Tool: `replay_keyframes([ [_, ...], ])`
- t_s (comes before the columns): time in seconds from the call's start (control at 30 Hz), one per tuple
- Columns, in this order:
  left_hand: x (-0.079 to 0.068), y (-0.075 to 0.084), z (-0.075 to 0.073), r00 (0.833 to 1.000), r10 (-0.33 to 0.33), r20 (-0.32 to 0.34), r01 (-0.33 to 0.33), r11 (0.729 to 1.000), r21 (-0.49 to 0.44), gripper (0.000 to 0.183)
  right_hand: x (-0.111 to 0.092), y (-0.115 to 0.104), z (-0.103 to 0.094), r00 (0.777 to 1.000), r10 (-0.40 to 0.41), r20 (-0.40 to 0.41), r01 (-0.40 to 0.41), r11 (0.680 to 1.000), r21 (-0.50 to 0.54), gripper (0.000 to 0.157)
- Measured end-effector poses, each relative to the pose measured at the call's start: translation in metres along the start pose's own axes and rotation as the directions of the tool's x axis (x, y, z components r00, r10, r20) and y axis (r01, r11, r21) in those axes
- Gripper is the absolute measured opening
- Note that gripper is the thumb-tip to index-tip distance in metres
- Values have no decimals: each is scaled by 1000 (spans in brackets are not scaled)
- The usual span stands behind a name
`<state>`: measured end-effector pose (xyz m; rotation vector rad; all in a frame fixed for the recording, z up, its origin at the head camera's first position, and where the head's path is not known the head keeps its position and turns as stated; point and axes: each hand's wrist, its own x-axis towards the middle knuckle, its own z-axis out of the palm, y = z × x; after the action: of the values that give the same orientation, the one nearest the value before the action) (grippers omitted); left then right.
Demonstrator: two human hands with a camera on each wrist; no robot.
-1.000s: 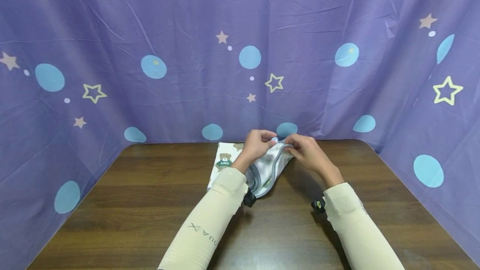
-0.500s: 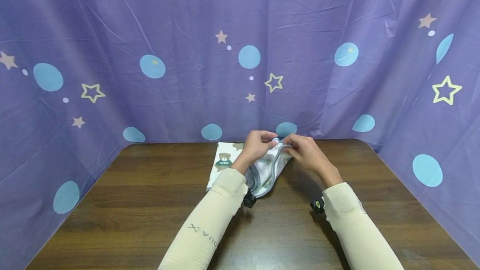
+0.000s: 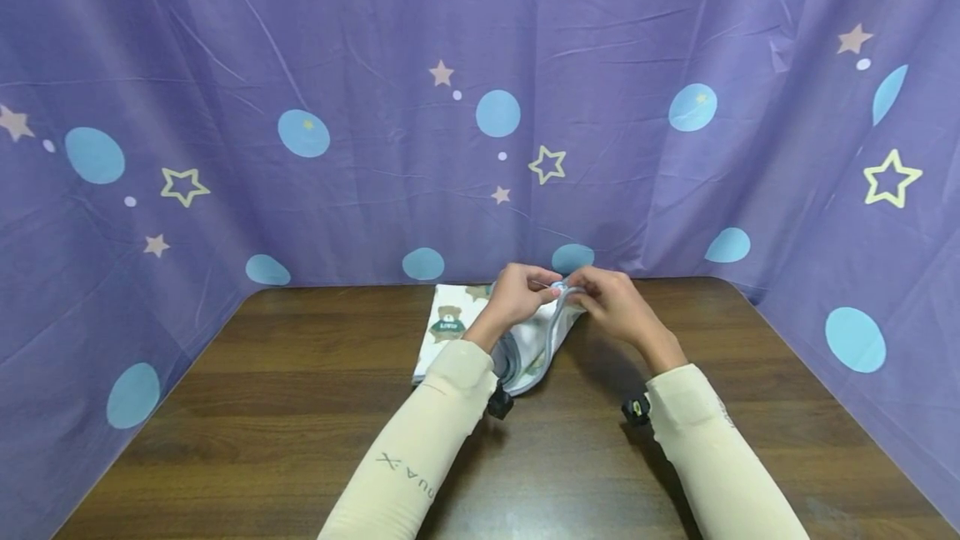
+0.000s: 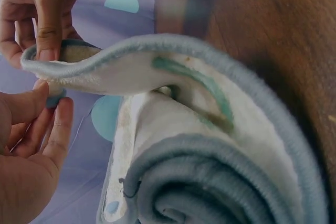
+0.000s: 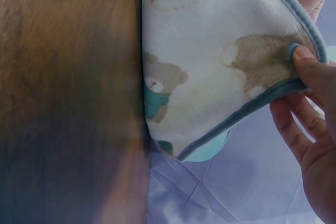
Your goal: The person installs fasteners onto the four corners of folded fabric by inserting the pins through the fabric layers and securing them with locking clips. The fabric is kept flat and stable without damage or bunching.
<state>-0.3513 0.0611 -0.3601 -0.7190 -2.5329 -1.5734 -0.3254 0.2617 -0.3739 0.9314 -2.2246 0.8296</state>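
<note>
A white fleece blanket (image 3: 528, 348) with a brown bear print and grey-blue piped edging (image 4: 226, 59) lies partly rolled at the back of the table. My right hand (image 3: 617, 307) pinches a raised corner of it; in the right wrist view its thumb lies by a blue snap button (image 5: 294, 51). My left hand (image 3: 517, 294) pinches a small pale-blue round piece (image 4: 54, 99) between thumb and fingers, right under the edge that the right hand holds. A rolled end (image 4: 199, 182) shows below, with another blue button (image 4: 112, 207) on a flat layer beside it.
The brown wooden table (image 3: 315, 440) ends close behind the blanket at a purple curtain (image 3: 375, 148) with stars and dots. A flat part of the blanket with a bear (image 3: 447, 323) extends to the left of my left hand.
My left hand has shifted slightly right, bringing the pale-blue piece up to the right hand's fingers. The right hand has stayed nearly still.
</note>
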Motion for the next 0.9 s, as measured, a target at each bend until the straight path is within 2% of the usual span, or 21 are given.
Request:
replay_keyframes([
  [0.3, -1, -1, 4, 999, -36, -39, 35, 999, -20, 21, 1, -2, 0, 998, -8, 55, 9, 1000, -7, 25],
  [0.43, -3, -2, 5, 999, -38, -24, 37, 998, -55, 21, 1, -3, 0, 998, -35, 46, 36, 999, -18, 26],
  [0.57, -5, -1, 3, 999, -27, 19, 28, 997, -77, 24, -1, -5, -2, 998, -44, 41, 46, 998, -43, 28],
  [0.77, -10, -4, -12, 998, -3, 68, 6, 999, -44, 25, -4, -6, -9, 995, -37, 90, 47, 993, -107, 28],
  [0.9, -14, -9, -29, 998, -10, 67, 8, 999, 34, 23, -6, -7, -16, 991, -31, 128, 49, 989, -140, 29],
])
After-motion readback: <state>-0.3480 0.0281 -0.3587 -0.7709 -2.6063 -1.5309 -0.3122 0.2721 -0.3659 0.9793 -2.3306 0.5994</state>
